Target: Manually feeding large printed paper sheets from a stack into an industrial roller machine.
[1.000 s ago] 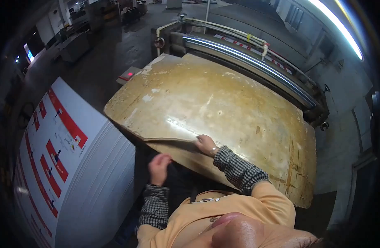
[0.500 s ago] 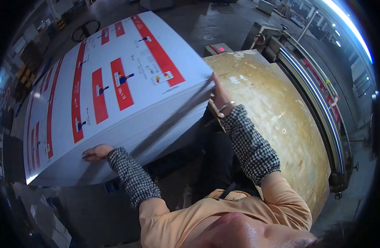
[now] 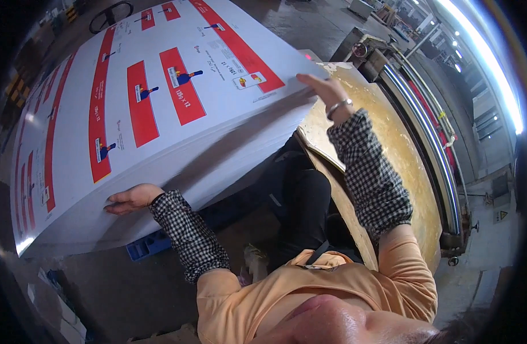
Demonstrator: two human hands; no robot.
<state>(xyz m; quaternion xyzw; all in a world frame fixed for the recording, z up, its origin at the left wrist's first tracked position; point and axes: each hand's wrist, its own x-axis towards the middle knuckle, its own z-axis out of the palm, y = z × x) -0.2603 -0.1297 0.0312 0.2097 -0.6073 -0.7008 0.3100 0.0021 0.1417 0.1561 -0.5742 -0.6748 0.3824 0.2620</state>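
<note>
A tall stack of large white printed sheets, with red bands and small blue figures on top, fills the left and middle. My left hand rests along the near side of the stack, just below its top edge, fingers stretched out. At the right corner my right hand is raised with its fingers extended toward the top sheet. Whether those fingertips touch the paper I cannot tell. Neither hand holds anything. Checked sleeves cover both my forearms.
To my right lies a worn yellowish board table, with a long shiny metal roller along its far right side. A blue pallet shows under the stack. A dark handwheel stands behind it.
My right hand has come off the stack's right corner edge, rising to the top corner with fingers stretched out. My left hand stays at the near side. The whole view has shifted somewhat.
</note>
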